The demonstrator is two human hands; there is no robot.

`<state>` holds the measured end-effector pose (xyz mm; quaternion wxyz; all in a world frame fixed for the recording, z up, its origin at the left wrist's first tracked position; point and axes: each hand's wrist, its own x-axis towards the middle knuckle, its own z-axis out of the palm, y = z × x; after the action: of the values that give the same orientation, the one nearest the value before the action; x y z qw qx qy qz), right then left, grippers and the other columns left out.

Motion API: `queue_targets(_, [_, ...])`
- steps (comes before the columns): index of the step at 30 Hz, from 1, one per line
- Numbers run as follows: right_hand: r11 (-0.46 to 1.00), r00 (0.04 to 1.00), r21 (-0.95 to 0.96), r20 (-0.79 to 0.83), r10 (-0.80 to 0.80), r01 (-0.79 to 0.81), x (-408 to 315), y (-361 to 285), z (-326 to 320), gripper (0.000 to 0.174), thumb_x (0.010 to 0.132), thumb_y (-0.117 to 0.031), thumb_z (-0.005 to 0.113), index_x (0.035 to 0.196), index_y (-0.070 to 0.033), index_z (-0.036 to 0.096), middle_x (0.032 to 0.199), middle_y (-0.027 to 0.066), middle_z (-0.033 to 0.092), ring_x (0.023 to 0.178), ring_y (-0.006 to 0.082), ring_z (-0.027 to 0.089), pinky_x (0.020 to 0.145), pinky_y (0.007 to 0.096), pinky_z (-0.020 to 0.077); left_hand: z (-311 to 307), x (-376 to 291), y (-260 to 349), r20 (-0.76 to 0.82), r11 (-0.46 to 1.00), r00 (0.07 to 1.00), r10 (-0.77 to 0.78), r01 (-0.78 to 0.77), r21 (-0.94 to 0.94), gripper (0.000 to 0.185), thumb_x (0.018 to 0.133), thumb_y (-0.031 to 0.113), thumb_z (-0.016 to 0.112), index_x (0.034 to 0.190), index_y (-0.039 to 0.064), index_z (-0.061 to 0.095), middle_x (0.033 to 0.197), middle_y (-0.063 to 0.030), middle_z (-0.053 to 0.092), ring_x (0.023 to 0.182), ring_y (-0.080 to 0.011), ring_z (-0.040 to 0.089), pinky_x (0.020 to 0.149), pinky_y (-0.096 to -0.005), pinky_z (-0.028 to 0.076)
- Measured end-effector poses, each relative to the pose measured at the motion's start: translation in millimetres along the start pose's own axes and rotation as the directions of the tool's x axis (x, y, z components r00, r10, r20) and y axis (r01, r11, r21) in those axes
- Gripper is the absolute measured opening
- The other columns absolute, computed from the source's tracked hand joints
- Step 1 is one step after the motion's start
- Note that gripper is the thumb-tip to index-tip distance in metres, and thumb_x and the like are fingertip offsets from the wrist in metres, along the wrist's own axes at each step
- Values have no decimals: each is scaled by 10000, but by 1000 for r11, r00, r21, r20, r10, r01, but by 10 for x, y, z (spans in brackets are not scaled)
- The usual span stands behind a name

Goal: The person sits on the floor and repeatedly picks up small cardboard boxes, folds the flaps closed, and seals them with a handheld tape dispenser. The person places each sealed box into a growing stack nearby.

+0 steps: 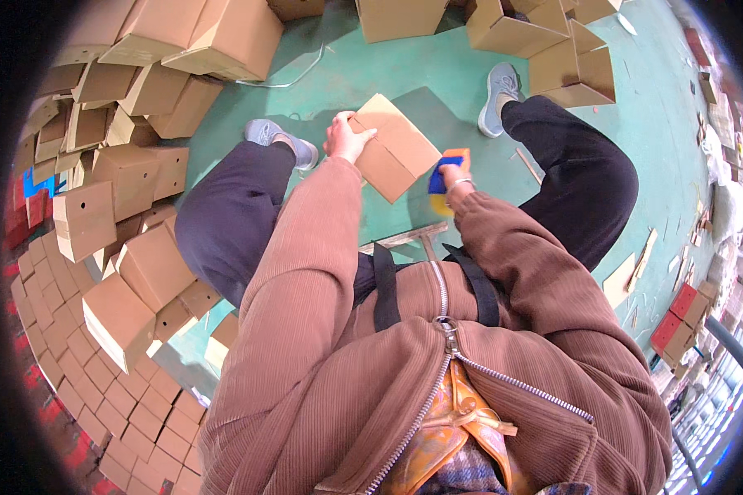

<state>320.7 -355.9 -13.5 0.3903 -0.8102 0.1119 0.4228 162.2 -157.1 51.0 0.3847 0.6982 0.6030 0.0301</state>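
Out in front of me, above the green floor, a small closed cardboard box (pixel 396 147) is tilted at an angle. My left hand (pixel 345 137) grips it at its left side, thumb on the face towards me. A seam between flaps crosses that face. Just off the box's right corner, my right hand (pixel 456 176) is closed around a blue and orange handheld tape dispenser (pixel 444 175). A blurred yellow part, perhaps the tape roll, shows below the blue part. The dispenser's working edge is too small to make out.
Closed cardboard boxes (pixel 127 182) are heaped at my left, beside a large stack of boxes (pixel 124 402). Open boxes (pixel 573 71) stand ahead right, near my shoe (pixel 500 93). A wooden piece (pixel 408 235) lies between my legs. Cardboard scraps (pixel 620 279) litter the floor at right.
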Motion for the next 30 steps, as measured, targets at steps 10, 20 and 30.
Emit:
queue_targets(10, [939,721,-37,652,-236,341,-1243,-914,-439,497,795,-443,763,957,18,673,813,44,654,675,115,610,610,271,506,-1,32,-101,29,997,998,57,-59,56,805,674,439,817,1345,126,501,1342,-117,533,1267,-302,469,1036,-422,404])
queue_targets(20, [829,706,-186,638,-306,527,-986,-638,-169,531,788,-448,755,978,41,673,796,51,658,685,111,610,624,261,498,47,279,-369,-40,985,988,151,-153,-73,528,834,473,638,1219,112,611,1259,-115,603,1164,-310,553,975,-431,434])
queue_targets(30, [772,701,-243,629,-335,587,-949,-630,-186,619,736,-531,754,971,38,695,821,104,700,737,149,661,682,289,522,-125,-342,191,341,987,938,52,4,-160,697,934,614,434,1086,-23,671,1076,-131,680,995,-171,602,895,-313,433])
